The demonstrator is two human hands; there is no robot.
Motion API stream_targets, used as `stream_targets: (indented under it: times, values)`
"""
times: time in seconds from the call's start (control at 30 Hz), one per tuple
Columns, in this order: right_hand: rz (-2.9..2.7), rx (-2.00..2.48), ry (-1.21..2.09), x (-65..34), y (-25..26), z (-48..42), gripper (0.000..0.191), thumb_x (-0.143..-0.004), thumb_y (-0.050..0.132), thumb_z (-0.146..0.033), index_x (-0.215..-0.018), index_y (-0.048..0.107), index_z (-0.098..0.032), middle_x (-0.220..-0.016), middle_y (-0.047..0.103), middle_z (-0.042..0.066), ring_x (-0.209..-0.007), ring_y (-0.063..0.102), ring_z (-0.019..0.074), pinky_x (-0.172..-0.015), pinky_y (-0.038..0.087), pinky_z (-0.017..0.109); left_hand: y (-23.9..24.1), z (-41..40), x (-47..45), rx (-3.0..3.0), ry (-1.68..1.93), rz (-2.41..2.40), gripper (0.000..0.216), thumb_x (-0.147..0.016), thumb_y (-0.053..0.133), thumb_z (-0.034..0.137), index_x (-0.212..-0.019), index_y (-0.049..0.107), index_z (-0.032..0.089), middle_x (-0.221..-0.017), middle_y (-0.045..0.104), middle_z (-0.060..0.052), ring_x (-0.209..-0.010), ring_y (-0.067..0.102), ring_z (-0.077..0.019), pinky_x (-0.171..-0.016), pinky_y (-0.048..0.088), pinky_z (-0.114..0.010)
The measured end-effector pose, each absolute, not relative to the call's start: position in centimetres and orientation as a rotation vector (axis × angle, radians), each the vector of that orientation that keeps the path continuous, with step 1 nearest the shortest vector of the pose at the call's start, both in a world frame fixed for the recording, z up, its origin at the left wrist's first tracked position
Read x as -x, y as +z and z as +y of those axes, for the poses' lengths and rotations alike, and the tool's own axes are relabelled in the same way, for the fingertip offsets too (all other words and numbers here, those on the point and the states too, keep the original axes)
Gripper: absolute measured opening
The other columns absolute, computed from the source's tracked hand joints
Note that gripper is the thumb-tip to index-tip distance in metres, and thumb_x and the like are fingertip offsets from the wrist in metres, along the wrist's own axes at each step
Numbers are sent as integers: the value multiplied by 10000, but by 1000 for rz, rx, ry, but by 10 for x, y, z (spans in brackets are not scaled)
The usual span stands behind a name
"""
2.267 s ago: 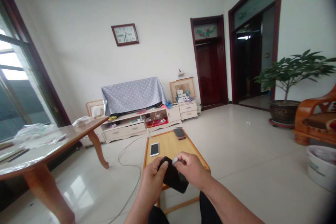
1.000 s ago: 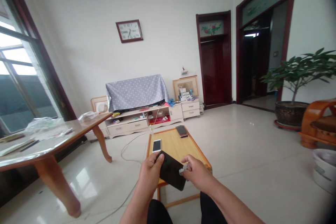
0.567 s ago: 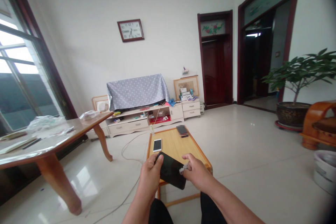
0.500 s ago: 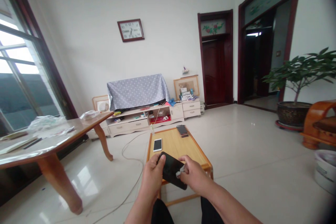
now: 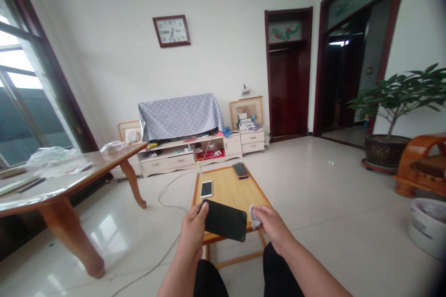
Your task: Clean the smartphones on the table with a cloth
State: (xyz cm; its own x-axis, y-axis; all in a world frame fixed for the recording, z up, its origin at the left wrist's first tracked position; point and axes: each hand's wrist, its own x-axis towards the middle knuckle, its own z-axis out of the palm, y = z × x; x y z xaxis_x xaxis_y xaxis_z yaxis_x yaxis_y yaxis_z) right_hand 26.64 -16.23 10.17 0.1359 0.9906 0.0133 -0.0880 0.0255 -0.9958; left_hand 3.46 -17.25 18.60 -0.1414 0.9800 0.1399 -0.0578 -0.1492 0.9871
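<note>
Head view, looking forward and down: a seated person's left hand (image 5: 193, 229) grips a black phone (image 5: 225, 226) by its left end, thumb on the dark screen and fingers curled underneath, holding it flat and level above the near edge of a small wooden table (image 5: 230, 192). The right hand (image 5: 271, 223) sits just beside the phone's right end, its fingers pinched together on a crumpled white wipe (image 5: 252, 216), which is close to the phone's corner; whether the two touch cannot be told. On the small table lie a white phone (image 5: 206, 189) near its left side and a dark, blurred item (image 5: 240, 170) at the far end, well apart from the hands. A pale cable (image 5: 166, 193) loops across the tiled floor to the left. A larger wooden table (image 5: 69, 183) stands at left, a cloth-covered television (image 5: 179, 115) against the far wall under a wall clock (image 5: 171, 31), and a potted plant (image 5: 390, 97) at right.
</note>
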Motion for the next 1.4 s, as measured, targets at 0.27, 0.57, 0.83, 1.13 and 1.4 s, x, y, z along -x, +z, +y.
stream_targets:
  times: [0.27,0.57,0.83,1.13,1.4]
  values:
    - [-940,1110,1346,-263,82,-137,444,-689,788,-542,-875,646,-165,-764,653,6,-692,602,138,-629,422,232,156,-127,-30,-1022,1408,1176,436,-703,771,564,-799,720,142,-724,713,-26,-643,617,-145,-659,463,-264]
    - [-1029,982,1787,-252,65,-119,510,-671,827,-597,-821,618,-157,-716,632,9,-579,544,92,-526,346,189,106,-83,-17,-852,1283,1215,485,-626,825,572,-787,677,139,-677,645,-7,-591,567,-137,-554,404,-244]
    - [-970,1037,1783,-252,52,-86,467,-645,799,-572,-794,639,-159,-600,537,-31,-449,417,59,-420,212,186,83,-36,-23,-790,1166,1246,414,-656,807,523,-777,655,157,-690,660,-29,-655,625,-183,-607,462,-288]
    - [-724,1021,1662,-271,25,-15,365,-673,780,-499,-760,612,-186,-533,497,-53,-422,397,66,-399,161,185,78,51,-48,-832,986,1183,569,-680,760,677,-918,678,167,-885,732,-76,-802,677,-214,-673,486,-298]
    - [-499,970,1449,-304,15,66,358,-685,813,-465,-749,581,-199,-564,514,-58,-439,414,62,-385,212,180,42,152,-92,-1130,1117,1395,724,-734,586,811,-1004,662,142,-1023,719,-145,-960,677,-277,-830,493,-383]
